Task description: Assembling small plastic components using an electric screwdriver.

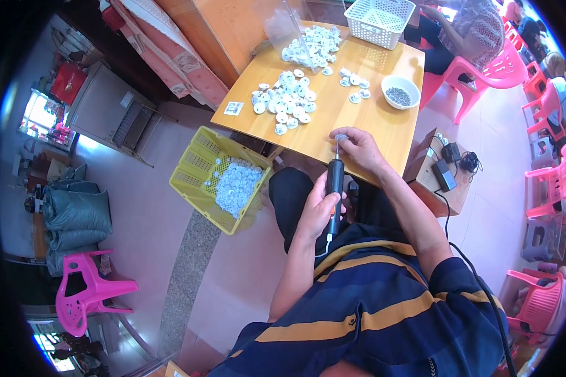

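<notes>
My left hand [318, 212] is wrapped round a black electric screwdriver [336, 178], held upright over my lap with its bit toward the table. At the table's front edge, my right hand [362, 151] pinches a small round white piece [341, 137] against the bit's tip. Beyond my hands, a heap of similar round white pieces [285, 100] covers part of the wooden table [358, 58]. A few more pieces [353, 80] lie apart, close to a white bowl [412, 85] of small grey metal parts [398, 96]. Which side of the pinched piece faces the bit is hard to see.
A clear plastic bag [308, 50] spills more white pieces at the table's back, near a white basket [377, 24]. On the floor, a yellow crate [192, 160] holds many round pieces. A wooden box [443, 182] carries adapters and cords. Another person [471, 38] sits beyond the table.
</notes>
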A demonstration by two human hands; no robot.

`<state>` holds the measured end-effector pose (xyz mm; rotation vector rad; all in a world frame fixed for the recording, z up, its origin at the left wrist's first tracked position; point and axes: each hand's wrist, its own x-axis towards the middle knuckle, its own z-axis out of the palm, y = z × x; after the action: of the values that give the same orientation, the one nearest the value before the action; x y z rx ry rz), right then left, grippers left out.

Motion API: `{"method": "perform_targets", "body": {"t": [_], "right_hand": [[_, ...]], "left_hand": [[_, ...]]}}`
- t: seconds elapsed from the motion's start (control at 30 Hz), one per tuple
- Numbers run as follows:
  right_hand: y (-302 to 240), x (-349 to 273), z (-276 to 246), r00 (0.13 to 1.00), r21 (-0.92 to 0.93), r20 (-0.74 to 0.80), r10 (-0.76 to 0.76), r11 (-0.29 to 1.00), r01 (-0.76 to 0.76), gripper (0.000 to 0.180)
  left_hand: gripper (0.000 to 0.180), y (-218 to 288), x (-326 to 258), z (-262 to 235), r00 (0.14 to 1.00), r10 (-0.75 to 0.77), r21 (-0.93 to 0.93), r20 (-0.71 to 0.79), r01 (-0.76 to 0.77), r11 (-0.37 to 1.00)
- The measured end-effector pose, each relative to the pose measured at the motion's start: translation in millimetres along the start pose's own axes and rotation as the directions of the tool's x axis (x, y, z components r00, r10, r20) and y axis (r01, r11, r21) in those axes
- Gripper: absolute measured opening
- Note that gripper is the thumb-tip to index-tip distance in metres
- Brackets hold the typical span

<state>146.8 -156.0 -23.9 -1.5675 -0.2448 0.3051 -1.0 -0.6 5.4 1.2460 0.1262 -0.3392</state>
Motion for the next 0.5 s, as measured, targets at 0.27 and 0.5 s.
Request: {"method": "perform_targets", "body": {"t": [0.27,0.5], "right_hand": [[11,4,-7,0.997,0.005,0.064,-0.030,1.000,0.030,0.021],[13,4,-10,0.991,0.040,0.127,-0.048,0.998,0.044,0.023]], "left_hand": [[0.059,5,-3,-2,0.998,-0.039,-0.149,0.047,0.046,0.988],[0.051,0,-2,-7,0.996,-0.022,-0.269,0.089,0.045,0.962]]}}
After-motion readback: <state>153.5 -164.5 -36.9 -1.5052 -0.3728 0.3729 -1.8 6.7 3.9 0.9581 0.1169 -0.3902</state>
